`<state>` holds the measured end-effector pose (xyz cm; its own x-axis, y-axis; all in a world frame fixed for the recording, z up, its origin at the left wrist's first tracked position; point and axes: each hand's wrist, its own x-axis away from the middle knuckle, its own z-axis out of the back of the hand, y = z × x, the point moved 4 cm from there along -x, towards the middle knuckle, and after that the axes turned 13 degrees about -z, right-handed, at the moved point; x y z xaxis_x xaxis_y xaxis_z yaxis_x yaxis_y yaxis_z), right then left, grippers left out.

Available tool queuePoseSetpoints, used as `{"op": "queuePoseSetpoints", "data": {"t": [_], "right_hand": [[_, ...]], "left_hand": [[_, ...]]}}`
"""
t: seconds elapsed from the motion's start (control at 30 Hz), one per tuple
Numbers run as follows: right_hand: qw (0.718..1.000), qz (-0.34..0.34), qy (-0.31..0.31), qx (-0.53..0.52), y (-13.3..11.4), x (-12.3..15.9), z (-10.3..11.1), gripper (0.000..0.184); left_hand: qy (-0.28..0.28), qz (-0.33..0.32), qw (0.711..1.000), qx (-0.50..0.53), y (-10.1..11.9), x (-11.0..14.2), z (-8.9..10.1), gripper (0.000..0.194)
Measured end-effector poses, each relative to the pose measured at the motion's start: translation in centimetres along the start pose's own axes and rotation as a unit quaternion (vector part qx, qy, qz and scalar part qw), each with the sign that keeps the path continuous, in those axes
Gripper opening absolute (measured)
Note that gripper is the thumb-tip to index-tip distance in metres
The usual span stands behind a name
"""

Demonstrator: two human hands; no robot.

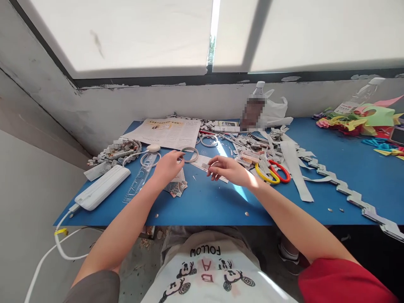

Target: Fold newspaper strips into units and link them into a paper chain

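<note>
My left hand [169, 167] is closed, fingertips on the near left edge of a narrow roll of tape [196, 157]. Folded newspaper pieces [176, 188] lie under and beside this hand. My right hand [229, 170] hovers with fingers curled toward the thumb; whatever is between its fingertips is too small to make out. Below those fingertips, a printed paper strip [199, 161] lies flat on the blue table [202, 210]. A clear plastic ruler [136, 185] sits left of my left hand, partly under another thin ring [143, 160].
Scissors [268, 176] with yellow and red handles lie right of my right hand, by a heap of paper strips [249, 147]. A folded paper chain [344, 189] runs rightward. A white corded device [102, 187], newspaper [168, 130] and a bottle [253, 109] stand or lie around.
</note>
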<state>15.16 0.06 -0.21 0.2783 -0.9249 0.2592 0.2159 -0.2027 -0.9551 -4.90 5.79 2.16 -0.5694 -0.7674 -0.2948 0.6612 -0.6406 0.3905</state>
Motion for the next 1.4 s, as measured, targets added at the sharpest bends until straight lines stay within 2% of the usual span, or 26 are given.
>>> {"op": "queuePoseSetpoints", "data": {"t": [0.1,0.2,0.3,0.37,0.47,0.57,0.73,0.97,1.1,1.2,1.27,1.4], "right_hand": [[1.0,0.008,0.011,-0.009,0.1,-0.1,-0.1,0.023],[1.0,0.006,0.007,-0.004,0.3,-0.1,-0.3,0.016],[1.0,-0.007,0.009,0.006,0.6,-0.1,-0.6,0.013],[1.0,-0.01,0.002,0.012,0.7,-0.1,-0.8,0.014],[0.999,-0.008,-0.022,0.025,1.0,-0.2,-1.2,0.017],[0.999,-0.009,-0.038,0.032,1.3,-0.5,-1.5,0.02],[0.999,0.0,-0.031,0.032,1.7,-0.8,-1.6,0.022],[0.999,0.015,-0.003,0.043,1.7,-0.7,-1.7,0.021],[0.999,0.0,0.005,0.035,1.1,-0.4,-1.4,0.022],[1.0,0.005,0.016,0.012,0.5,0.1,-1.2,0.024],[1.0,0.015,0.015,-0.007,0.2,0.3,-1.2,0.028],[0.999,0.04,0.009,-0.015,0.0,0.6,-1.4,0.032]], "left_hand": [[-0.027,0.041,0.995,-0.084,-1.6,0.0,0.6,0.039],[-0.041,0.05,0.994,-0.089,-2.0,0.0,0.6,0.035],[-0.011,0.018,0.999,-0.029,-0.9,-0.1,0.4,0.037],[0.003,-0.025,0.998,0.061,0.5,-0.2,0.0,0.04],[-0.024,-0.045,0.976,0.213,2.2,0.0,-1.1,0.041],[-0.046,-0.049,0.957,0.281,3.0,0.3,-2.0,0.035],[-0.04,-0.038,0.945,0.322,2.7,0.4,-2.6,0.034],[-0.05,-0.039,0.943,0.327,2.8,0.5,-2.9,0.03],[0.005,-0.034,0.946,0.322,2.8,0.3,-2.2,0.028],[0.051,-0.015,0.936,0.348,2.8,0.1,-1.6,0.037],[0.034,-0.005,0.925,0.379,3.0,0.1,-1.8,0.042],[-0.027,0.028,0.908,0.416,3.2,0.0,-2.8,0.034]]}}
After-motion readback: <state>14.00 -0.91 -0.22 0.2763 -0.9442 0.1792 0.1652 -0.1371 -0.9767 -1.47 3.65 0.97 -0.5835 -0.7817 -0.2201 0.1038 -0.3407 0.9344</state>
